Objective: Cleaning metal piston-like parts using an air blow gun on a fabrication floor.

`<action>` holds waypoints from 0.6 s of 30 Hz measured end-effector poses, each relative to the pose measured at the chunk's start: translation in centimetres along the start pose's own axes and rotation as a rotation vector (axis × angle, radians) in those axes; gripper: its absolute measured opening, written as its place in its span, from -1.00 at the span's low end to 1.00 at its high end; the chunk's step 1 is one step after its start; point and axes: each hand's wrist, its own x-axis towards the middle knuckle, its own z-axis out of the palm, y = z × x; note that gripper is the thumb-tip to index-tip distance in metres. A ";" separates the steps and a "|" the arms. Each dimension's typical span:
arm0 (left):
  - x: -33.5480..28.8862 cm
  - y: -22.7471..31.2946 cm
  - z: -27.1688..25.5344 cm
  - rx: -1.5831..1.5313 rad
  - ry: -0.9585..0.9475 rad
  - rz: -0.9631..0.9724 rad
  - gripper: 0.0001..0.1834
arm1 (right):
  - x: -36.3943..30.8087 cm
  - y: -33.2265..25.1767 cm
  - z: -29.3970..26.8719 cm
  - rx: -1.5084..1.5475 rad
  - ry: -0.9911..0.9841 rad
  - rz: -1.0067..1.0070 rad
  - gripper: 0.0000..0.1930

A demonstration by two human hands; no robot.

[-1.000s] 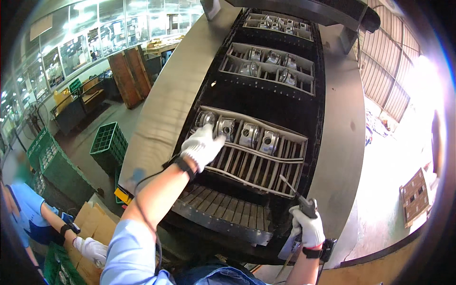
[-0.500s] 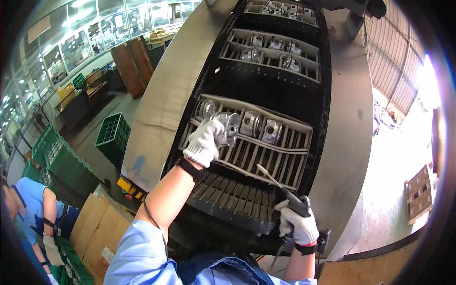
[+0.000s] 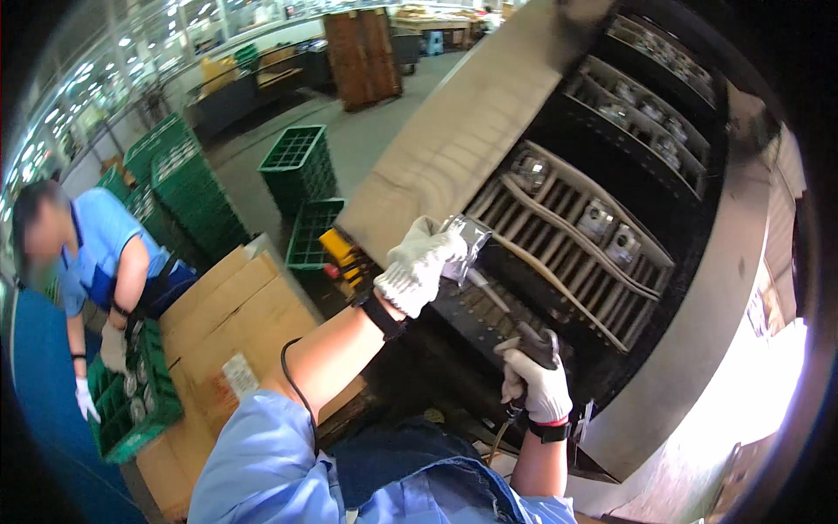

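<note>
- My left grip [image 3: 417,266], gloved, is wrapped firmly around a piston [image 3: 470,237], fingers curled in on its side.
- Piston is off the rack, held up just beside the rack's near left corner.
- My right grip [image 3: 536,384], also gloved, is curled around a nozzle tool [image 3: 543,348], dark body, long pale tip.
- Tip points up-left at the piston, very near it; can't tell if touching.
- Rack [image 3: 559,288] sits on a black bed: one piston at far left, two together toward the right, gap between.
- More loaded racks [image 3: 655,113] farther along the bed.
- Metal panel [image 3: 445,153] runs along the bed's left side.
- Left: co-worker [image 3: 113,236] leans over a green crate [image 3: 144,444] of metal parts, gloved hands at it.
- Cardboard [image 3: 218,306] between us; stacked green crates [image 3: 301,185] behind.
</note>
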 end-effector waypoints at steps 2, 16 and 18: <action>-0.8 0.6 -1.3 -0.331 0.101 -0.439 -0.73 | -0.5 1.1 1.1 -0.023 0.018 0.018 -0.80; -16.8 -1.5 -19.8 0.588 0.160 -0.758 -0.31 | -0.2 6.1 12.3 -0.406 -0.590 0.238 -0.76; -20.4 -2.2 -23.9 1.003 0.051 -0.894 -0.14 | 0.1 5.0 11.7 -0.434 -0.538 0.219 -0.77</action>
